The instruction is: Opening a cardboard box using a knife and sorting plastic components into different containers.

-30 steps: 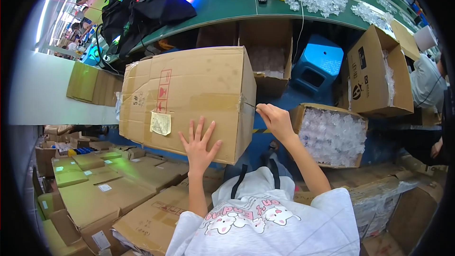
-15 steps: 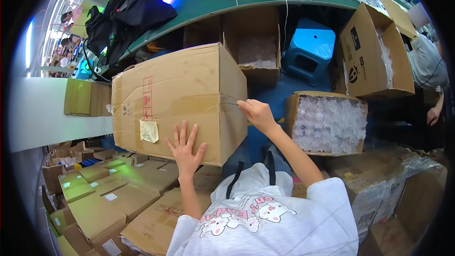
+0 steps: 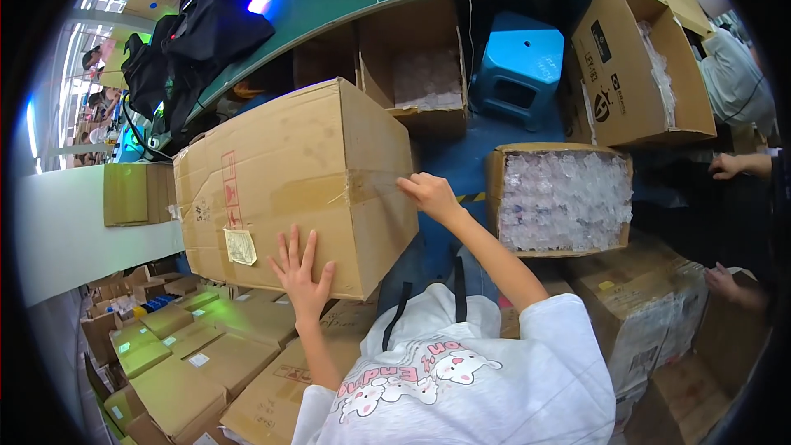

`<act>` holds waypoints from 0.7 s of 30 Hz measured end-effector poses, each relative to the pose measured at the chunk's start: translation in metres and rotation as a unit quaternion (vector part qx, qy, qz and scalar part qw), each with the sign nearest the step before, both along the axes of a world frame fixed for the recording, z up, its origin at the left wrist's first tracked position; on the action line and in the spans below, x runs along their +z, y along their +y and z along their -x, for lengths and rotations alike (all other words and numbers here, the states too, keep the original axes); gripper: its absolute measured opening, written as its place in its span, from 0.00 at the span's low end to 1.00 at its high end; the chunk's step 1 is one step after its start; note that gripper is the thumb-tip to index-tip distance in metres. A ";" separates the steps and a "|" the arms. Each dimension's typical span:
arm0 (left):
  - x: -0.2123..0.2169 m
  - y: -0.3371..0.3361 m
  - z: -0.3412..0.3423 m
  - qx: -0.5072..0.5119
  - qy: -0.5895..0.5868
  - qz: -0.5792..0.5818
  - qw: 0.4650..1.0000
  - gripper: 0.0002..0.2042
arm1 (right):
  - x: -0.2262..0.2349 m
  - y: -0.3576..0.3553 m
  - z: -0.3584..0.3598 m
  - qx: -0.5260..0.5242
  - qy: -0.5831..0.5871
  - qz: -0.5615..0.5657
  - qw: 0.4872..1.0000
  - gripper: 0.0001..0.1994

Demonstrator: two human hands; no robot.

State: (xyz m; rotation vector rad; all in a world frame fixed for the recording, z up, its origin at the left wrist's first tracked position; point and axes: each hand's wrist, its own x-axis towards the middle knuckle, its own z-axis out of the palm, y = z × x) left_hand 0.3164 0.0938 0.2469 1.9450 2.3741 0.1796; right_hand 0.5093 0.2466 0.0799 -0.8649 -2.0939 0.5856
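Note:
A big closed cardboard carton stands in front of me, with red print and a pale paper label on its top face. My left hand lies flat on that face near the front edge, fingers spread. At the carton's right side my right hand is closed in a pinch. A strip of packing tape runs over the carton's edge and down that side to the pinching fingers. The tape's end is hidden in them.
Right of me sits an open carton packed with clear plastic pieces. Behind are a blue stool, more open cartons and a green table. Stacked cartons fill the lower left. Another person's hand shows at far right.
The whole view has shifted, placing the carton and both my hands slightly farther left. My hands keep their holds. Another person's hands at far right have moved.

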 end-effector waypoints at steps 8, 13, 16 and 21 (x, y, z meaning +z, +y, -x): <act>-0.001 0.004 0.000 -0.012 0.008 0.006 1.000 0.25 | -0.116 -0.006 -0.016 -0.018 -0.134 0.034 0.990 0.06; -0.005 0.003 0.003 -0.010 0.006 0.001 1.000 0.26 | -0.077 -0.008 -0.009 -0.068 -0.028 0.035 0.997 0.05; -0.003 0.004 0.001 -0.011 0.000 -0.007 1.000 0.25 | -0.049 -0.004 0.003 -0.055 0.073 -0.002 0.996 0.04; -0.003 0.004 0.002 -0.011 -0.001 -0.008 1.000 0.25 | -0.049 -0.005 0.006 -0.013 0.078 -0.018 0.997 0.05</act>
